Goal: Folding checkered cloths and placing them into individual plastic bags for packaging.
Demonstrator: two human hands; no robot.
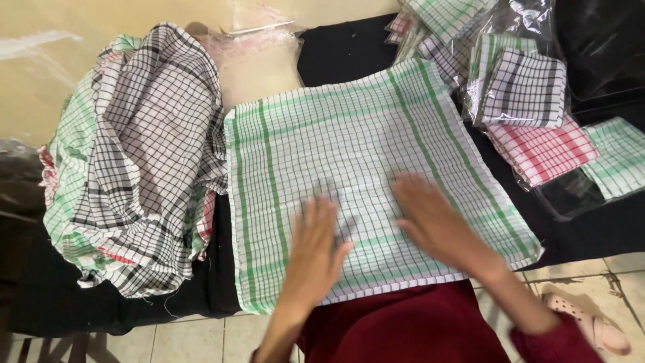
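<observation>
A white cloth with green checks (349,134) lies spread flat on a black-covered table (342,47). My left hand (316,252) rests palm down on its near middle, fingers apart. My right hand (433,222) presses flat on the cloth just to the right, fingers spread toward the left. Both hands are blurred by motion and hold nothing. A dark red garment (403,326) covers my lap below the cloth's near edge.
A heap of loose checked cloths (141,161), black, green and red on white, sits at the left. Folded checked cloths in clear plastic bags (524,87) lie at the right, with a red one (541,151) and a green one (621,158). Tiled floor and a pink sandal (591,323) show below.
</observation>
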